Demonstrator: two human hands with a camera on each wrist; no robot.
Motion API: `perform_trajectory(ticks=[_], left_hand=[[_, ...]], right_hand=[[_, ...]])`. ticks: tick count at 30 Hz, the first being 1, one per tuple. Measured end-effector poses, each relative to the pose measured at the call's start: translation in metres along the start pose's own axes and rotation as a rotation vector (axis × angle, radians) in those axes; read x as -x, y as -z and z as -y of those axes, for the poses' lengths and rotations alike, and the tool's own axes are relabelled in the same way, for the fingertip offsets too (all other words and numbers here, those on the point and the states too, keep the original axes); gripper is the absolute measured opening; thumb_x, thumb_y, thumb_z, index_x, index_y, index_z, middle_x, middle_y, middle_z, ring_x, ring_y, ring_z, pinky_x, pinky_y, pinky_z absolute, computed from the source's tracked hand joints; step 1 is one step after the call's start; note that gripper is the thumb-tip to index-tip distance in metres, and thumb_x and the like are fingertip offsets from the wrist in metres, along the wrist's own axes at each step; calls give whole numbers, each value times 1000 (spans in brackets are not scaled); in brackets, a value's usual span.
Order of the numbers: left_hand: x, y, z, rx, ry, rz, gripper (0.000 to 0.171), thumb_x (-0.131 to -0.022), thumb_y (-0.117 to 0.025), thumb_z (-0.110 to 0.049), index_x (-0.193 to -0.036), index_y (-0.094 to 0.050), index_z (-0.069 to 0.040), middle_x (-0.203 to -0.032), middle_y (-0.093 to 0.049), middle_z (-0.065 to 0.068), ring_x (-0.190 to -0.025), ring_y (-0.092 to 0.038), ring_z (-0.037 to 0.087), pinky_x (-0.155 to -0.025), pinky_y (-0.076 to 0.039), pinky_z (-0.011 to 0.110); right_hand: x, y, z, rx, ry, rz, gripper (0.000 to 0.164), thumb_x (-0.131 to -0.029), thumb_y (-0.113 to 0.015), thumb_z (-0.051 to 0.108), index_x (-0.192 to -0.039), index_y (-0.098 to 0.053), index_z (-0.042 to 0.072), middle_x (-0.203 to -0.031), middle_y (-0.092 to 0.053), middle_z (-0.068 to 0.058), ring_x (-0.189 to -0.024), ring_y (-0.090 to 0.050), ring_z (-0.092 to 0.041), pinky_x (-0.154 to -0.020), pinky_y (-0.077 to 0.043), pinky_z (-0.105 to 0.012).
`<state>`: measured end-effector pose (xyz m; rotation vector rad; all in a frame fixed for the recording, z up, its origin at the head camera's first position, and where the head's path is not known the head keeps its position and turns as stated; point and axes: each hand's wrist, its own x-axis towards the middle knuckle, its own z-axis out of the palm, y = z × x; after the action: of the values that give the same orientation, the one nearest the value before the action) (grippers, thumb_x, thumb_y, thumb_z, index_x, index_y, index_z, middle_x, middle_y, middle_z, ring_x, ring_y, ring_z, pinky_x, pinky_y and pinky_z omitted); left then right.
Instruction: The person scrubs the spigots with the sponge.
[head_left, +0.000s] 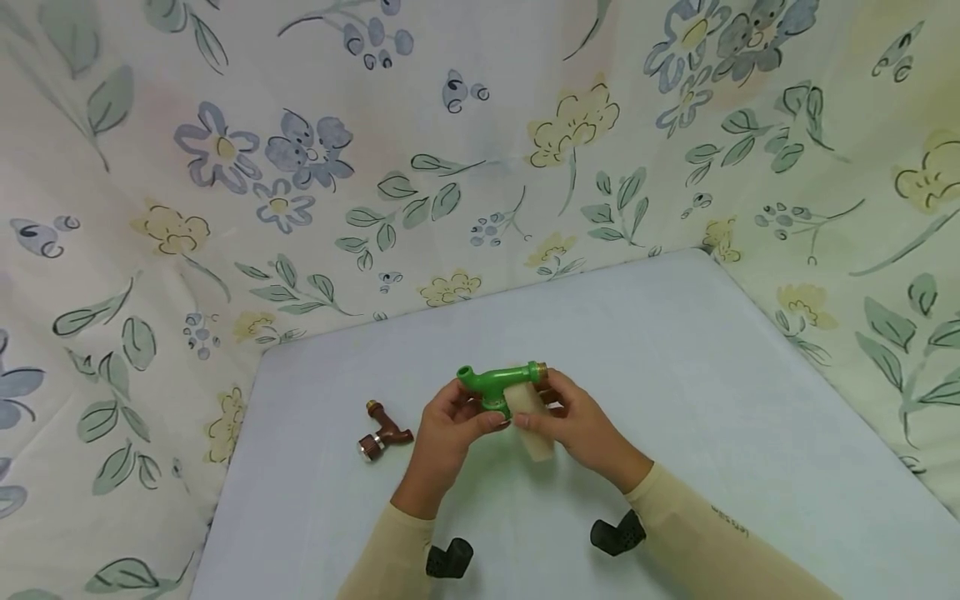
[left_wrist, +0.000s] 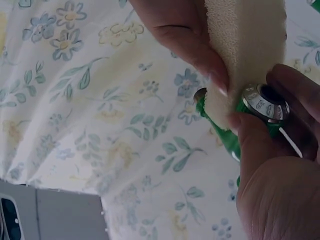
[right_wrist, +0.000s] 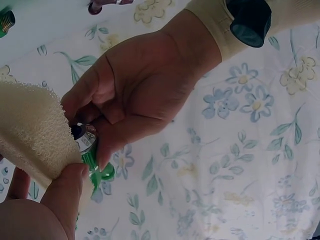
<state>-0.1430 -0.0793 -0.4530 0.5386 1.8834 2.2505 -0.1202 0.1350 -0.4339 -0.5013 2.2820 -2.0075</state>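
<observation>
A green tap [head_left: 497, 383] with a brass threaded end is held up over the table. My left hand [head_left: 452, 427] grips it by its round knob with the silver band [left_wrist: 262, 104], thumb on the near side. A cream sponge block [head_left: 537, 443] lies against the tap's body. My right hand [head_left: 577, 423] pinches this sponge between thumb and fingers and presses it to the tap near the threaded end. In the right wrist view the sponge [right_wrist: 37, 127] covers much of the tap. A brown tap [head_left: 388, 429] lies on the table, left of my left hand.
The table [head_left: 315, 517] has a pale cover. Floral cloth [head_left: 420, 200] hangs behind it and along both sides. A black device [head_left: 452, 560] sits on the left wrist, and another black device [head_left: 618, 533] on the right wrist.
</observation>
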Motion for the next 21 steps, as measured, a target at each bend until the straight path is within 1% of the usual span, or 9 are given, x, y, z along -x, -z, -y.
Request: perform_trajectory(ticks=[3, 5, 9, 12, 14, 18, 21], left_hand=[[-1, 0, 1, -6, -14, -2, 44, -82, -77, -9, -121, -57, -5, -115, -56, 20, -99, -61, 34, -81, -54, 47], [-2, 1, 3, -6, -22, -14, 41, -83, -76, -10, -119, -57, -4, -114, -56, 21, -98, -62, 36, -81, -54, 48], [-4, 3, 7, 7, -26, -66, 37, -83, -76, -12, -115, -59, -3, -112, -58, 21, -96, -63, 38, -80, -54, 48], [-3, 5, 8, 4, -23, -97, 37, -83, -76, -14, -115, -60, -4, -112, -60, 21, -97, -63, 38, -81, -54, 48], [-3, 5, 8, -5, -17, -103, 38, -84, -76, -16, -117, -61, -5, -113, -61, 20, -97, -63, 37, -82, -54, 47], [-3, 3, 7, -17, -6, -101, 41, -84, -76, -18, -122, -63, -9, -112, -62, 19, -99, -63, 35, -83, -54, 44], [-4, 0, 6, -15, -27, -114, 41, -83, -76, -13, -121, -63, -7, -115, -60, 18, -99, -62, 34, -82, -54, 41]], right_hand=[[2, 0, 3, -10, -25, 10, 42, -89, -71, 22, -127, -52, 25, -116, -54, -11, -105, -53, -29, -87, -46, -49], [3, -1, 4, -19, -26, 17, 43, -89, -71, 21, -127, -52, 23, -116, -55, -10, -106, -52, -30, -87, -46, -49], [5, -4, 7, -21, 12, 36, 46, -88, -72, 19, -129, -51, 18, -119, -54, -8, -109, -51, -30, -87, -46, -50], [6, -6, 9, -12, 51, 40, 46, -88, -72, 17, -129, -51, 16, -119, -54, -6, -109, -50, -30, -85, -47, -50], [7, -6, 10, -4, 69, 36, 47, -87, -72, 16, -129, -51, 16, -119, -54, -6, -109, -51, -30, -84, -47, -49], [7, -6, 11, 3, 77, 28, 48, -87, -73, 15, -129, -51, 17, -117, -55, -6, -107, -51, -31, -84, -47, -50], [8, -7, 10, 3, 78, 31, 48, -86, -73, 15, -129, -51, 18, -117, -54, -6, -108, -51, -31, -85, -46, -50]])
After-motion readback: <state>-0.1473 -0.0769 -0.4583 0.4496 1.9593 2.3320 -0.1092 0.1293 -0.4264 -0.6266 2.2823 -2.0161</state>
